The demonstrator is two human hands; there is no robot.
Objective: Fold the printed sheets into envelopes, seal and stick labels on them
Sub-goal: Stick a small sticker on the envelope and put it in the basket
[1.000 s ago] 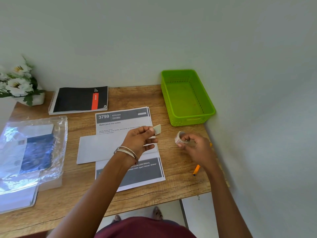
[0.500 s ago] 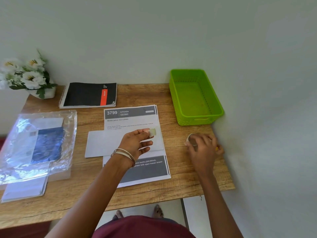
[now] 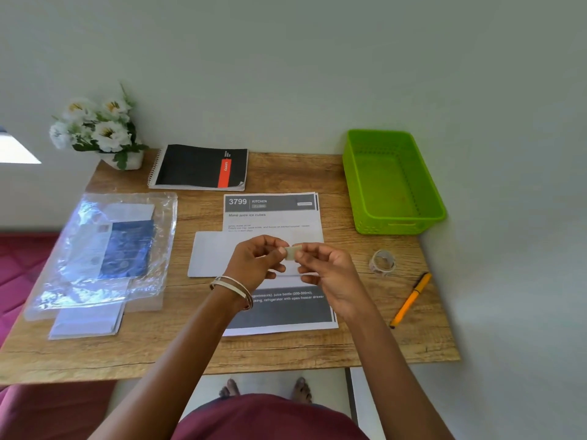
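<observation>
A small pale label (image 3: 292, 251) is pinched between my left hand (image 3: 258, 261) and my right hand (image 3: 324, 267), held just above the table's middle. Under the hands lies a white envelope (image 3: 212, 254), partly hidden, on top of printed sheets (image 3: 272, 214) headed "3799 KITCHEN". The roll of labels (image 3: 382, 262) stands on the wood to the right of my right hand, apart from it.
An orange pen (image 3: 410, 300) lies near the right edge. A green basket (image 3: 392, 182) stands at the back right against the wall. A black notebook (image 3: 199, 166) and a flower pot (image 3: 98, 128) sit at the back. A clear plastic bag (image 3: 104, 249) with envelopes covers the left side.
My right hand set the label roll down on the table at the right and came back to the middle. It now pinches the label together with my left hand.
</observation>
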